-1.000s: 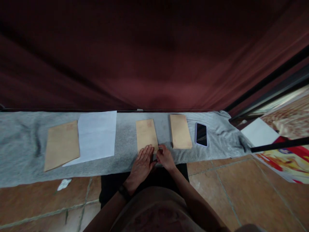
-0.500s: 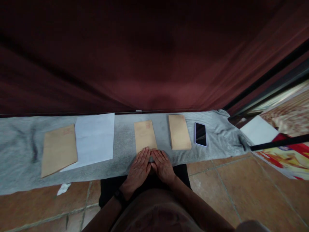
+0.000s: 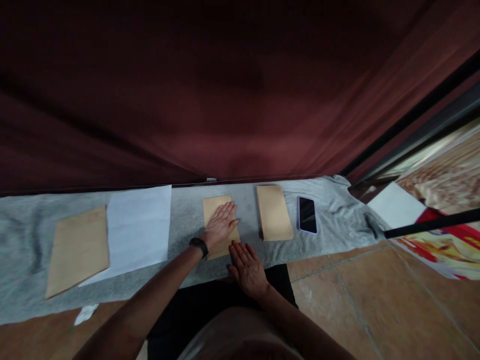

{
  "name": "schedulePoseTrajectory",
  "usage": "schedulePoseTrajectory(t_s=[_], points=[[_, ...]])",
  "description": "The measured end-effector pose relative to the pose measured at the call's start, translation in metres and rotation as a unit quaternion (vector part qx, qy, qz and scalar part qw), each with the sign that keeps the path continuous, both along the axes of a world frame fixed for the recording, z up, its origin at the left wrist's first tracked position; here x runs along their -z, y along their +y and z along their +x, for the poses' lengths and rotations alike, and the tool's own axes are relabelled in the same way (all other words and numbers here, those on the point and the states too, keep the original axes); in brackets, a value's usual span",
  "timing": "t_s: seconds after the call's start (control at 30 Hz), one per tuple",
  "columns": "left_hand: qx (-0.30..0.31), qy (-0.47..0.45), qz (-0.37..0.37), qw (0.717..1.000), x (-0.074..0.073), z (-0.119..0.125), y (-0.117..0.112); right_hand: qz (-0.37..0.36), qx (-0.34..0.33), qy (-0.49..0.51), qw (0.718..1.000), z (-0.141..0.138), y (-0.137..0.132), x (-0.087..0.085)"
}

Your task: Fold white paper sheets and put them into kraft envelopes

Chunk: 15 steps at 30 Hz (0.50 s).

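A brown paper envelope (image 3: 215, 204) lies straight in front of me on a grey cloth (image 3: 187, 215). My left hand (image 3: 221, 222), with a black band on its wrist, rests flat across the envelope's middle, fingers stretched out to the upper right. At the envelope's lower right corner, my right hand (image 3: 248, 267) lies with straight fingers, its tips at the edge. Neither hand grips anything. Right of them is a stack of similar brown envelopes (image 3: 275, 212). Part of the middle envelope is hidden under my left hand and wrist.
At left, a larger pile of brown envelopes (image 3: 78, 250) overlaps white paper sheets (image 3: 138, 230). A phone (image 3: 307, 215) with a pale purple edge lies right of the stack. Beyond the cloth hangs a dark red curtain (image 3: 240, 100). A black bar (image 3: 431, 223) crosses at right.
My left hand has moved up from the envelope's near edge onto its middle. My right hand has stayed near the lower edge, now apart from the left. The view has shifted slightly.
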<state>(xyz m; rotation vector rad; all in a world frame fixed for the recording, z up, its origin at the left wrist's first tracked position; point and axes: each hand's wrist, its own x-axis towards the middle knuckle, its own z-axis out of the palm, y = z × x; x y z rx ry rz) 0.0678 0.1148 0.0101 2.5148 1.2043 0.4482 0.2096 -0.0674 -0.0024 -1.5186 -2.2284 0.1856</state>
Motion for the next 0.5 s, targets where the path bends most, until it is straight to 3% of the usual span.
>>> schedulePoseTrajectory(t_s=[0.27, 0.5], points=[[-0.024, 0.059, 0.034, 0.997, -0.001, 0.003, 0.032, -0.005, 0.005, 0.0, 1.0, -0.001, 0.001, -0.002], [0.016, 0.054, 0.038, 0.998, 0.0, -0.009, 0.024, -0.012, 0.011, 0.001, 1.0, -0.001, 0.001, -0.005]])
